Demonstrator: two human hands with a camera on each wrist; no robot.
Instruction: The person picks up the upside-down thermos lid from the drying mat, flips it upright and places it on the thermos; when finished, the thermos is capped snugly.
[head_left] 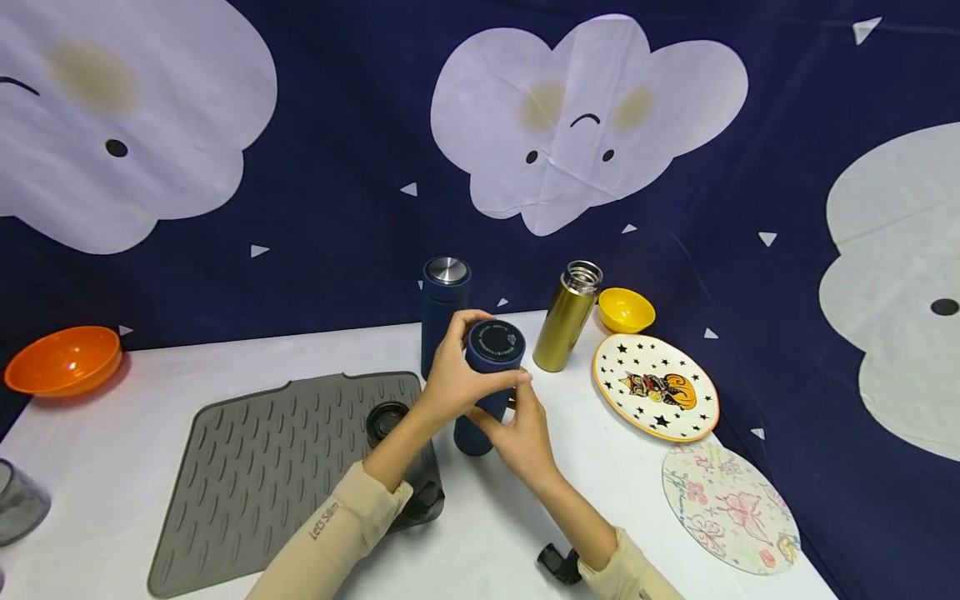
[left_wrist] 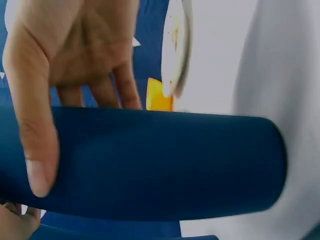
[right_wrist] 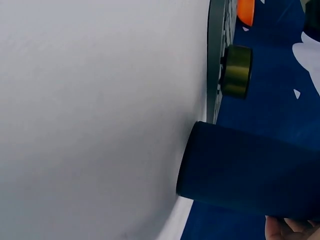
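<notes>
A dark blue bottle (head_left: pixel 480 433) stands upright in front of me, its base at or very near the table. Its upper end is a dark disc with pale print. My left hand (head_left: pixel 457 379) grips it near the top, thumb across the front. Lower down, my right hand (head_left: pixel 521 433) holds it, with fingers partly hidden behind. In the left wrist view, the right thumb (left_wrist: pixel 37 150) lies along the bottle (left_wrist: pixel 165 165). The right wrist view shows its lower part (right_wrist: pixel 245 170). Just behind stands another blue bottle (head_left: pixel 442 312) with a silver-topped lid.
A gold bottle (head_left: pixel 566 321) without a lid stands behind right, near a yellow bowl (head_left: pixel 626 310), a patterned plate (head_left: pixel 630 408) and a round mat (head_left: pixel 731 508). Left lies a grey drying mat (head_left: pixel 285 467) bearing a round lid (head_left: pixel 386 422). An orange bowl (head_left: pixel 63 362) sits farther left.
</notes>
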